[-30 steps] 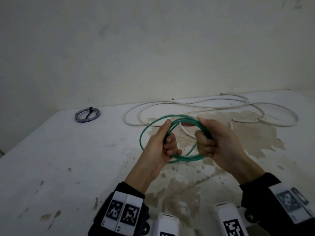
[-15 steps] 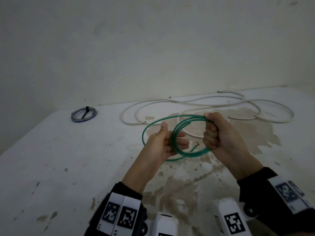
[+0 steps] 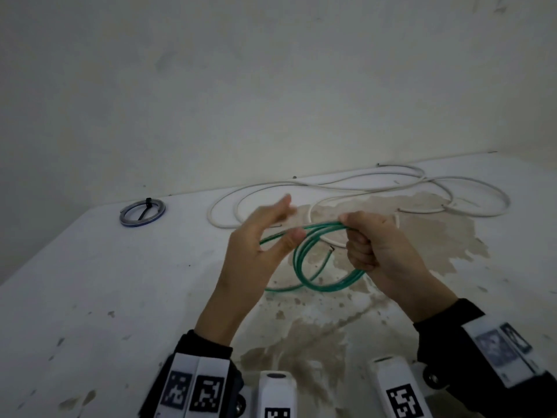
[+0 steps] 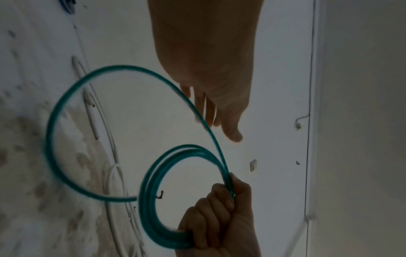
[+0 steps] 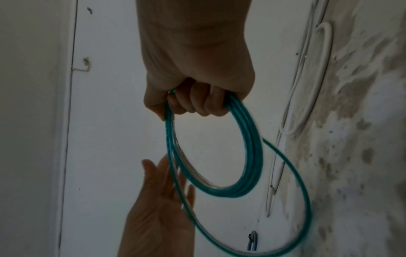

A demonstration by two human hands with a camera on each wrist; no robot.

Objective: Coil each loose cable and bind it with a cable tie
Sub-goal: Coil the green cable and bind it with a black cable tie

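Note:
A green cable (image 3: 299, 260) is wound into a small coil held above the stained white table (image 3: 90, 297). My right hand (image 3: 364, 245) grips the coil's right side in a fist, as the right wrist view shows at the right hand (image 5: 197, 97) and green cable (image 5: 252, 149). One wider loop of the green cable (image 4: 51, 121) hangs loose to the left. My left hand (image 3: 291, 220) is open with straight fingers, and the loose loop runs past between thumb and fingers. A long white cable (image 3: 221, 226) lies uncoiled at the back of the table.
A small grey-blue coil (image 3: 132, 222) bound with a black tie lies at the table's back left, near the wall. Brown stains cover the middle of the table under my hands. The wall stands right behind the table.
My left hand has let go of the green cable and spread its fingers. The right hand still grips the coil, and one loop now hangs wider to the left.

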